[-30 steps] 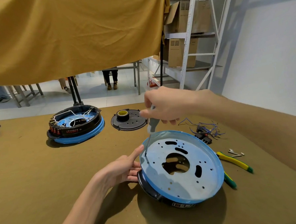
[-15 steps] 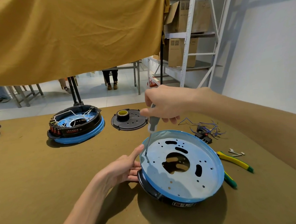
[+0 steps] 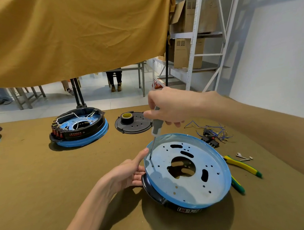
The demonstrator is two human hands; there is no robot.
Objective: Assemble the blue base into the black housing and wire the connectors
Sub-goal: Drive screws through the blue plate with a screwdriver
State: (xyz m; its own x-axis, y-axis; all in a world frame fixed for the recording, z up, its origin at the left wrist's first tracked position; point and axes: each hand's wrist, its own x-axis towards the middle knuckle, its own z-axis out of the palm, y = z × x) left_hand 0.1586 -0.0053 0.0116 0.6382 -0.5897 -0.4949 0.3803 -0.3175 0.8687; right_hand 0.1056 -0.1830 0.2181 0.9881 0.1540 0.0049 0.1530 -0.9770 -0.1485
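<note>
Nearest me, my left hand [image 3: 128,174] steadies the work, fingers lying along the black housing [image 3: 151,190] and thumb raised against the rim of the blue base [image 3: 189,169], which sits in that housing on the tabletop [image 3: 46,190], tilted up toward me. Just beyond, my right hand [image 3: 166,107] has its grip curled round the screwdriver [image 3: 156,128], tip down at a small hole near the base's left edge. I judge the risk is a slip: the tilted assembly could rock under pressure, sending the tip skating toward my thumb. To the right lie the green-yellow pliers [image 3: 242,165], loose screws [image 3: 243,156] and the wired connectors [image 3: 212,135]. Farther left sits a finished unit [image 3: 79,127].
</note>
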